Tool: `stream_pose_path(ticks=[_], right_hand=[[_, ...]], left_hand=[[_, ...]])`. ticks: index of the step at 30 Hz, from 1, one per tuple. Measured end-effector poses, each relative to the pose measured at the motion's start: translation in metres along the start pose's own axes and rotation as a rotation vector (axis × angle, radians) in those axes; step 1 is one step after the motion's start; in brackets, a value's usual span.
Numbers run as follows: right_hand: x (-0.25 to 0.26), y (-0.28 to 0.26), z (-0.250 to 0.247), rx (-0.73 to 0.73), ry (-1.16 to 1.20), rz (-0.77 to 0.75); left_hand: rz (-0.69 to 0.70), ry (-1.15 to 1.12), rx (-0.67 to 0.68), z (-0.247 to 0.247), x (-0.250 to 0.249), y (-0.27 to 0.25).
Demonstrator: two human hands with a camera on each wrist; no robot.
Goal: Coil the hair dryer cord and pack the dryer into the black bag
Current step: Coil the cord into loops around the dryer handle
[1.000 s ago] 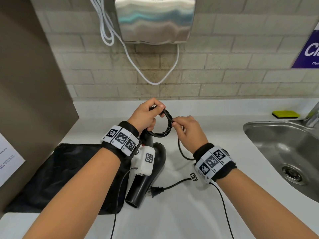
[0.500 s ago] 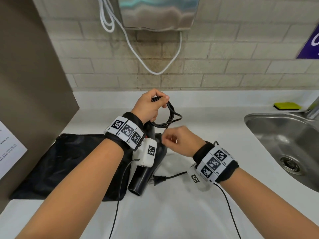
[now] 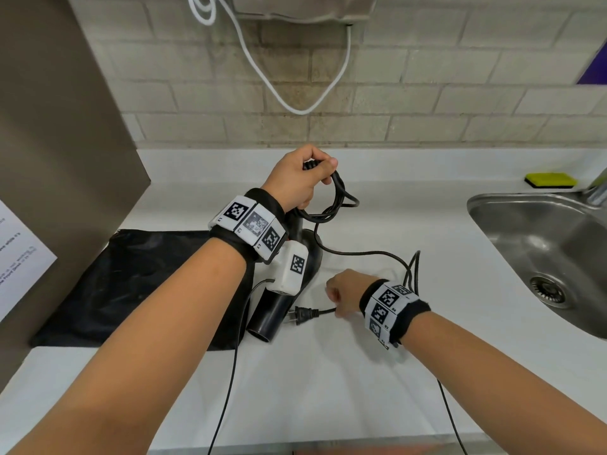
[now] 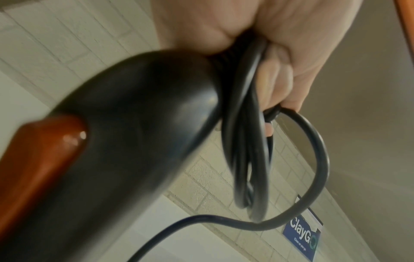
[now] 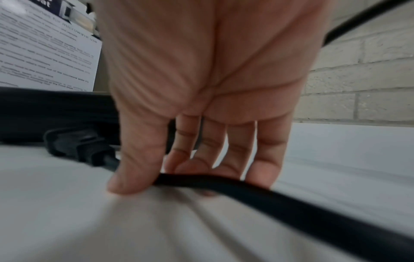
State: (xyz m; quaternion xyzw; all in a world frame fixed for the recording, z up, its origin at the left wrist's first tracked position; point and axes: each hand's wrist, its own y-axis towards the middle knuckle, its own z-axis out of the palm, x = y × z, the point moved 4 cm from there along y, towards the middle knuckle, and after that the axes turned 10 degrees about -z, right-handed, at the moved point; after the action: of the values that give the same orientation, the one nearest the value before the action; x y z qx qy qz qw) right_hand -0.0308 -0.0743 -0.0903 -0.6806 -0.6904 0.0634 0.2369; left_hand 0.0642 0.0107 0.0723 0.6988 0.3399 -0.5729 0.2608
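Observation:
The black hair dryer [image 3: 282, 303] hangs nozzle down over the counter, its body [image 4: 125, 141] close under my left hand [image 3: 300, 178]. That hand grips the dryer's handle end together with several coils of black cord [image 3: 331, 200] [image 4: 248, 156]. The rest of the cord [image 3: 368, 254] trails right across the counter and loops back to the plug [image 3: 302, 315] [image 5: 76, 145]. My right hand [image 3: 341, 292] is down on the counter and pinches the cord [image 5: 201, 182] between thumb and fingers just behind the plug. The black bag [image 3: 131, 284] lies flat at the left.
A steel sink [image 3: 542, 254] is set into the white counter [image 3: 328, 389] at the right, with a yellow sponge [image 3: 550, 179] behind it. A brown panel [image 3: 59, 142] with a paper notice stands at the left. A white cable [image 3: 289, 96] hangs on the brick wall.
My right hand has left the coil, dropped toward the near counter and taken the cord by the plug. My left hand has kept its hold on the coils and dryer.

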Motion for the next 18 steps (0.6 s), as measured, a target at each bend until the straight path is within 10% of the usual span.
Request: stream_pose_path(ticks=[6,18], right_hand=[[-0.002,0.0,-0.003,-0.075,0.019,-0.061],[-0.01,-0.066,-0.092,-0.917,0.516,-0.277]], left_hand=[[0.003,0.016,0.003,0.001,0.0,-0.001],[-0.001,-0.006,-0.01,0.006,-0.001,0.001]])
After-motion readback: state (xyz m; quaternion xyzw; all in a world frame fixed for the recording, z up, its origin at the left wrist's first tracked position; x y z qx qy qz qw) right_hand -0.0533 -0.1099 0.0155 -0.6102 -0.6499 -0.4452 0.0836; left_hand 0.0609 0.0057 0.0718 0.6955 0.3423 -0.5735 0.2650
